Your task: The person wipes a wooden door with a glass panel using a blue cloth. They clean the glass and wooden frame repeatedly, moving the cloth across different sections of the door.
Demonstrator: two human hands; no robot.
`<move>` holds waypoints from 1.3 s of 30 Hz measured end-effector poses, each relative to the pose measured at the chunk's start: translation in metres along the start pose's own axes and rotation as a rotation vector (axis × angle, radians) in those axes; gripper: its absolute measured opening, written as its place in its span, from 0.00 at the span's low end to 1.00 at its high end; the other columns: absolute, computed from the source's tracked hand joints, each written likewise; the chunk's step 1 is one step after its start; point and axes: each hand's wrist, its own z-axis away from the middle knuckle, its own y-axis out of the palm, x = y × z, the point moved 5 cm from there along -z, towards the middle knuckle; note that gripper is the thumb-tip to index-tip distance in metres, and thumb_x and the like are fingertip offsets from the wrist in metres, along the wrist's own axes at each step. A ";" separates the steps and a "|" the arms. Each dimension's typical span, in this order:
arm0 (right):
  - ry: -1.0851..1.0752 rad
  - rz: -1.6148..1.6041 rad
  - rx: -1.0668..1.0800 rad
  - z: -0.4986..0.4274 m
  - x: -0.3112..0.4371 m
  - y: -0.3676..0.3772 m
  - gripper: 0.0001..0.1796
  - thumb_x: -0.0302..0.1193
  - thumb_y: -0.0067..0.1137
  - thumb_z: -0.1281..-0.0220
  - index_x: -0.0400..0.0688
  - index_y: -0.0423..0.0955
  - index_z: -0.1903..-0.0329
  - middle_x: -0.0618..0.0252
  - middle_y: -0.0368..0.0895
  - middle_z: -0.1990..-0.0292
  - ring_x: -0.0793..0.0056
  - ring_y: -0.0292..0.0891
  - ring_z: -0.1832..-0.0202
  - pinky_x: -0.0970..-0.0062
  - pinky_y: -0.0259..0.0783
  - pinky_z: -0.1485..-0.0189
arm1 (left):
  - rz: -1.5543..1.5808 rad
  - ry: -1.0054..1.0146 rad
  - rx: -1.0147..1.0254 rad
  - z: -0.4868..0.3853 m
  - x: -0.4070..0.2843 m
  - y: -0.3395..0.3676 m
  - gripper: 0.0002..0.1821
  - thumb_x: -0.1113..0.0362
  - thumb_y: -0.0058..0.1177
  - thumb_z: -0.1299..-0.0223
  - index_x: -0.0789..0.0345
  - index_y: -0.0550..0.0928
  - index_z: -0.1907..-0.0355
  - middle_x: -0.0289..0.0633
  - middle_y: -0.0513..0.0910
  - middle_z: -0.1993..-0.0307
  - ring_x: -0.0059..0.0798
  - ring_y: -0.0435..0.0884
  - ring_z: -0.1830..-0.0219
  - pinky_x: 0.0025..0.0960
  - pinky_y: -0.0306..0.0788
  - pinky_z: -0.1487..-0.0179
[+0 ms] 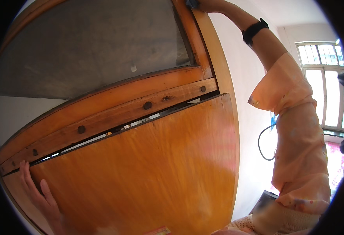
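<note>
An orange-brown varnished wooden door (148, 164) stands before me, its top edge slightly below a wooden frame rail (116, 117) with round dark plugs. Above the rail is a dusty glass transom pane (95, 50). My left hand (38, 191) lies against the left upper part of the door and frame, fingers extended and touching near the gap; it grips nothing visible. Raised at the top right, my right hand (208, 5) holds a dark blue-grey cloth (192, 3) against the upper right part of the transom frame (189, 32). Its fingers are partly cut off by the picture's edge.
A pale wooden door casing (223, 67) runs down the right side, beside a white wall (251, 182). A thin dark cable (259, 144) loops near the wall. Farther right is a bright barred window (321, 85). A sticker (160, 231) shows low on the door.
</note>
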 end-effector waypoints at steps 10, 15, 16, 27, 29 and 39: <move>-0.018 -0.024 -0.088 0.004 -0.004 0.004 0.14 0.29 0.53 0.40 0.48 0.70 0.50 0.53 0.76 0.50 0.49 0.74 0.45 0.52 0.70 0.47 | -0.012 0.014 0.010 0.000 0.003 0.000 0.27 0.58 0.35 0.25 0.66 0.64 0.29 0.51 0.65 0.29 0.46 0.59 0.25 0.50 0.54 0.25; -0.006 -0.007 -0.069 0.006 -0.004 0.006 0.14 0.32 0.55 0.39 0.48 0.69 0.51 0.53 0.76 0.51 0.48 0.74 0.45 0.52 0.70 0.47 | 0.009 0.009 0.005 0.000 0.003 0.000 0.27 0.57 0.35 0.25 0.66 0.65 0.29 0.50 0.65 0.30 0.46 0.60 0.25 0.50 0.55 0.25; -0.012 -0.005 -0.080 0.009 -0.004 0.007 0.14 0.32 0.55 0.39 0.48 0.69 0.51 0.53 0.76 0.51 0.48 0.74 0.45 0.52 0.70 0.47 | 0.001 0.007 -0.001 0.000 0.003 0.000 0.26 0.57 0.35 0.25 0.65 0.65 0.29 0.50 0.65 0.30 0.46 0.60 0.25 0.50 0.55 0.25; 0.135 -0.074 0.044 -0.006 -0.017 0.014 0.16 0.34 0.56 0.41 0.48 0.68 0.51 0.50 0.80 0.57 0.45 0.78 0.51 0.53 0.73 0.52 | -0.005 0.025 0.028 -0.002 0.000 -0.005 0.25 0.59 0.35 0.23 0.65 0.64 0.28 0.48 0.65 0.29 0.44 0.61 0.26 0.47 0.56 0.25; 0.069 0.011 -0.037 -0.008 -0.020 0.016 0.17 0.34 0.58 0.40 0.48 0.66 0.50 0.49 0.81 0.59 0.48 0.80 0.52 0.54 0.75 0.55 | 0.002 0.028 0.030 -0.002 -0.001 -0.005 0.25 0.60 0.35 0.22 0.65 0.64 0.28 0.48 0.65 0.28 0.43 0.61 0.25 0.46 0.56 0.25; 0.308 -0.523 -0.379 -0.070 -0.084 0.051 0.15 0.38 0.54 0.34 0.43 0.75 0.52 0.52 0.82 0.60 0.55 0.79 0.57 0.52 0.74 0.55 | 0.023 0.016 0.015 -0.003 -0.001 -0.005 0.26 0.61 0.37 0.26 0.67 0.64 0.29 0.51 0.66 0.30 0.47 0.61 0.26 0.49 0.55 0.25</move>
